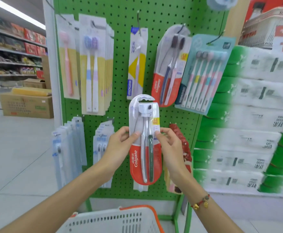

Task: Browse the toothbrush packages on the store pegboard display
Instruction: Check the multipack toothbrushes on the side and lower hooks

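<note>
I hold a red-and-clear Colgate two-brush package [145,158] upright in front of the green pegboard [120,39]. My left hand [119,145] grips its left edge and my right hand [170,145] grips its right edge, thumbs on the front. On the board hang a pink single-brush pack [67,64], a purple-and-blue twin pack [92,68], a white-and-yellow pack [136,64], another Colgate twin pack [169,68] and a teal multi-brush pack [203,78]. Clear blue packs [68,145] hang lower left.
A white basket with an orange rim [120,219] sits below my forearms. Stacked green-and-white tissue packs [248,123] fill the right side. Cardboard boxes [26,105] stand on the floor at left, with stocked shelves [15,52] behind.
</note>
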`<state>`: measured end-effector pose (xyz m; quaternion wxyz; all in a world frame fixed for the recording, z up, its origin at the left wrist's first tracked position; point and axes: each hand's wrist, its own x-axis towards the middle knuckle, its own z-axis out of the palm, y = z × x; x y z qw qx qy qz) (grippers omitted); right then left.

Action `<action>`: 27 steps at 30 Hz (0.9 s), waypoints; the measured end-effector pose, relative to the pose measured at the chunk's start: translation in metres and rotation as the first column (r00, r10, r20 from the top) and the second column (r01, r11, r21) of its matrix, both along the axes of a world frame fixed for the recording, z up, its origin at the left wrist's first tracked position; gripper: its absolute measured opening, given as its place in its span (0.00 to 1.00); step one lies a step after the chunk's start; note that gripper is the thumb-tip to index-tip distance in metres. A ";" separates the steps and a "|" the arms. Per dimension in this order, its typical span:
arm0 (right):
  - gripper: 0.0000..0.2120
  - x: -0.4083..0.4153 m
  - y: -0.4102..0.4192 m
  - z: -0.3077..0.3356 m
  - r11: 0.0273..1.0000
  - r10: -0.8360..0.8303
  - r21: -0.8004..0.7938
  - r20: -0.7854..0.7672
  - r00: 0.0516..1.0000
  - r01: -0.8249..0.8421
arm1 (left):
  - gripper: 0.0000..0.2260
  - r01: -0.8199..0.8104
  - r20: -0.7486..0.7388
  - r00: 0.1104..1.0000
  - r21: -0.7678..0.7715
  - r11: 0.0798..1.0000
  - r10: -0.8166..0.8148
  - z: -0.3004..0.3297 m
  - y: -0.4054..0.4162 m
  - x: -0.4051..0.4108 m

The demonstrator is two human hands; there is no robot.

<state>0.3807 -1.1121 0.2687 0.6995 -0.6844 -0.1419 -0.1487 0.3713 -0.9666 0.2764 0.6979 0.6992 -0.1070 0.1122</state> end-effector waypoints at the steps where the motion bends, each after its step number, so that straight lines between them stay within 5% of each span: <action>1: 0.08 -0.001 -0.001 -0.007 1.000 0.024 -0.019 -0.026 0.999 -0.025 | 0.05 0.015 -0.013 1.000 -0.005 1.000 -0.015 -0.007 0.003 -0.003; 10: 0.16 0.005 -0.001 -0.048 0.956 0.109 -0.244 -0.225 0.968 -0.164 | 0.04 0.040 -0.179 0.983 -0.031 0.999 -0.045 -0.070 0.023 -0.011; 17: 0.18 0.006 0.010 -0.057 0.971 0.075 -0.214 -0.148 0.986 -0.106 | 0.09 0.154 -0.245 0.958 0.008 0.988 -0.147 -0.092 0.029 -0.018; 27: 0.16 0.010 0.004 -0.058 0.943 0.205 -0.207 -0.254 0.945 -0.260 | 0.06 0.156 -0.262 0.953 -0.015 0.988 -0.154 -0.090 0.032 -0.020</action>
